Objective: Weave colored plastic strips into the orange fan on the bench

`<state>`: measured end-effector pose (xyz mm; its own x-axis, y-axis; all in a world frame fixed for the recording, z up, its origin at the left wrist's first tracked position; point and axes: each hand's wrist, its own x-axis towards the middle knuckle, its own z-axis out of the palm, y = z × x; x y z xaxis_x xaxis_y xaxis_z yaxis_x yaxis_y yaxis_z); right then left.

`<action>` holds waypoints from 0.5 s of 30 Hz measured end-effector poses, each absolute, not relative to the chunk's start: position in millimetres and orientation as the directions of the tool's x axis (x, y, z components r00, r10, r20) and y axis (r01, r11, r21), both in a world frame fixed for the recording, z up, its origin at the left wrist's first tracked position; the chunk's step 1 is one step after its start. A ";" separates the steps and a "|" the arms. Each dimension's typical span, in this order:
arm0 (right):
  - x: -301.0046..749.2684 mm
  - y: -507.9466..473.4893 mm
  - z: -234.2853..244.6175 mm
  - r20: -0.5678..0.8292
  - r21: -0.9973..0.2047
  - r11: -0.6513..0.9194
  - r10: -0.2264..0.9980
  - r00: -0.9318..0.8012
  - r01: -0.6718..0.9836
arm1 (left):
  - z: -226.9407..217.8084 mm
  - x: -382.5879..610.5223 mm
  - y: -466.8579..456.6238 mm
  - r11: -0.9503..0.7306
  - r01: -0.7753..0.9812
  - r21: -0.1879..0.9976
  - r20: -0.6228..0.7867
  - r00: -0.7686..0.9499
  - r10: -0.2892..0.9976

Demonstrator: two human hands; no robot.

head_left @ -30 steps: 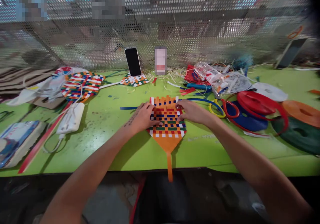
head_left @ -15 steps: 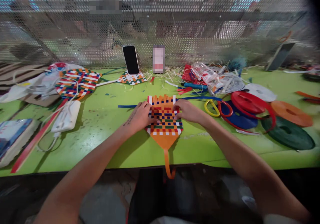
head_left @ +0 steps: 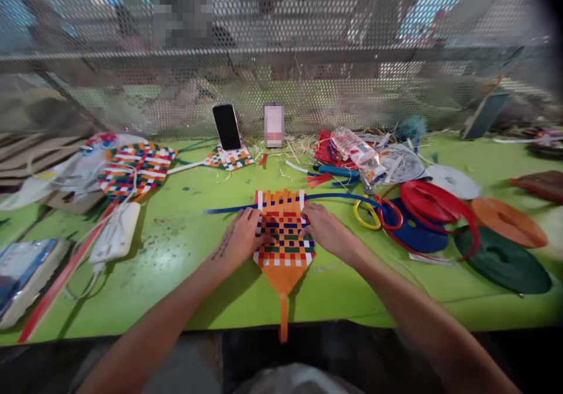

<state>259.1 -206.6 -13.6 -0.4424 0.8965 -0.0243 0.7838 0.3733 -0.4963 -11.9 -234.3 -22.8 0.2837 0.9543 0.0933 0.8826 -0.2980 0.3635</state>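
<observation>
A hand fan woven from orange, white, blue, red and green plastic strips (head_left: 288, 221) lies flat before me, its pointed orange end and tail toward me. My left hand (head_left: 246, 230) grips its left edge, thumb on top of the weave. At the right edge my right hand (head_left: 323, 227) holds it too, with bent fingers on the border. A blue strip (head_left: 338, 196) runs across near the top, where loose orange ends stand up. Both ends of this strip stick out past the sides. The fingertips under the edges are hidden.
Scissors with yellow and red handles (head_left: 368, 215) lie at right, beside red (head_left: 424, 197), orange (head_left: 510, 221) and green strip coils (head_left: 501, 259). A finished woven fan (head_left: 141, 168) and a white power strip (head_left: 115, 233) are at left. Phones (head_left: 227, 127) stand before the mesh (head_left: 308, 89).
The view has tilted up, so the table sits lower in the picture. Both hands stay on the fan's edges. A blurred brown shape has appeared at the far right edge.
</observation>
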 end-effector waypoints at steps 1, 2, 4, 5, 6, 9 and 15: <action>259.3 -204.7 -14.1 -0.033 -0.502 0.374 0.893 -0.450 0.780 | -22.6 -12.1 -233.2 -0.309 0.879 0.363 0.096 0.294 0.951; 259.5 -202.3 -14.4 -0.041 -0.508 0.372 0.891 -0.453 0.777 | -22.8 -12.3 -232.0 -0.316 0.876 0.365 0.099 0.301 0.948; 259.6 -197.6 -14.9 -0.049 -0.519 0.363 0.891 -0.451 0.774 | -23.7 -12.9 -229.8 -0.321 0.872 0.370 0.101 0.306 0.947; 259.5 -195.7 -14.9 -0.050 -0.525 0.354 0.895 -0.444 0.774 | -24.2 -13.3 -228.9 -0.321 0.870 0.373 0.101 0.306 0.947; 259.3 -194.3 -14.7 -0.049 -0.532 0.344 0.900 -0.434 0.773 | -24.8 -13.6 -228.2 -0.320 0.870 0.375 0.101 0.304 0.947; 258.0 -192.4 -13.9 -0.058 -0.548 0.314 0.910 -0.410 0.776 | -25.8 -14.5 -226.2 -0.303 0.879 0.368 0.088 0.291 0.953; 254.8 -191.4 -13.9 -0.026 -0.523 0.396 0.878 -0.479 0.754 | -26.1 -15.7 -222.9 -0.337 0.880 0.333 0.066 0.335 0.940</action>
<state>254.8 -191.4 -13.9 -0.4788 0.8775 -0.0259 0.7545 0.3962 -0.5232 -15.7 -222.9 -26.1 0.3351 0.9399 0.0659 0.8804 -0.3373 0.3333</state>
